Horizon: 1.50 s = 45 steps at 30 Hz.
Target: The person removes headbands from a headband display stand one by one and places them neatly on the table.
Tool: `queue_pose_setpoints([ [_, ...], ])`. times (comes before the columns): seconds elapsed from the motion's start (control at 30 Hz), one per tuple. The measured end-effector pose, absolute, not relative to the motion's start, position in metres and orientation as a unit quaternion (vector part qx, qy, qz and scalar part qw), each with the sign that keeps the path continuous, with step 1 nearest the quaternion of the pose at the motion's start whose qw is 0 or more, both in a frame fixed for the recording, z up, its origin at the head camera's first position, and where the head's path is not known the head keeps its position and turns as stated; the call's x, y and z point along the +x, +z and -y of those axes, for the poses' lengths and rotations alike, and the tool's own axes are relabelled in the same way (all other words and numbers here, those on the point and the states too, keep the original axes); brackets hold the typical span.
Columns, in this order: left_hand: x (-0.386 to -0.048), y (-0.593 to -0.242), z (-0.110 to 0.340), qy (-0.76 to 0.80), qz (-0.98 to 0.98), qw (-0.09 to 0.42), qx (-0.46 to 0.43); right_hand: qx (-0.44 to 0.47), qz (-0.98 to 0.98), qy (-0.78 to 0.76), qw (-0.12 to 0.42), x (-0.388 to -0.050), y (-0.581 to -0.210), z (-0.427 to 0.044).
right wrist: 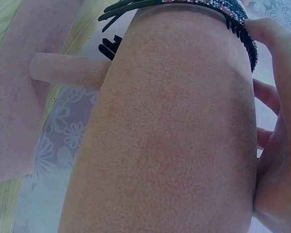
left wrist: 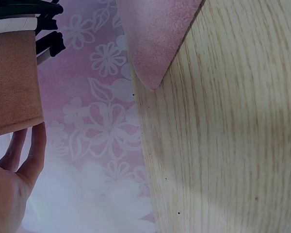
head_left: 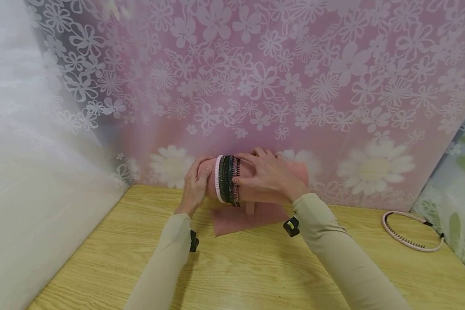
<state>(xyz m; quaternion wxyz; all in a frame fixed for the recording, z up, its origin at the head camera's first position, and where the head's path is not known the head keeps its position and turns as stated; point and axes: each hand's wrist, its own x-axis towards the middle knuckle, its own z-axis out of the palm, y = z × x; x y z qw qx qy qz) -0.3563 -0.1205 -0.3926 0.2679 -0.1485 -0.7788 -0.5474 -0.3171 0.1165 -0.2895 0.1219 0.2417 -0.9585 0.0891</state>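
A pink plush headband display stand has a thick horizontal roll (head_left: pixel 261 189) on a short post above a flat base (head_left: pixel 242 219). My left hand (head_left: pixel 195 183) grips the roll's left end, thumb in front; in the left wrist view its fingers (left wrist: pixel 36 155) press the end's edge. Side by side round the roll sit a white headband (head_left: pixel 218 181), several dark headbands (head_left: pixel 226 178) and a glittery toothed headband (head_left: pixel 236 196). My right hand (head_left: pixel 269 172) reaches over the roll, thumb and forefinger holding the glittery headband (right wrist: pixel 228 12). Its other fingers lie partly hidden behind the roll.
A pale pink headband (head_left: pixel 410 247) with dark inner teeth lies on the wooden table (head_left: pixel 232 275) at the right. A pink flowered curtain (head_left: pixel 255 86) hangs close behind the stand. White sheeting (head_left: pixel 42 172) borders the table's left side.
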Motion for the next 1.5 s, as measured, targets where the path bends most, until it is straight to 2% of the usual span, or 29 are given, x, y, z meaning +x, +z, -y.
queue_pose_setpoints([
  [1.5, -0.3563, -0.3916, 0.1214, -0.541, 0.781, 0.272, -0.15, 0.256, 0.956, 0.114, 0.093, -0.3122, -0.2839, -0.1241],
])
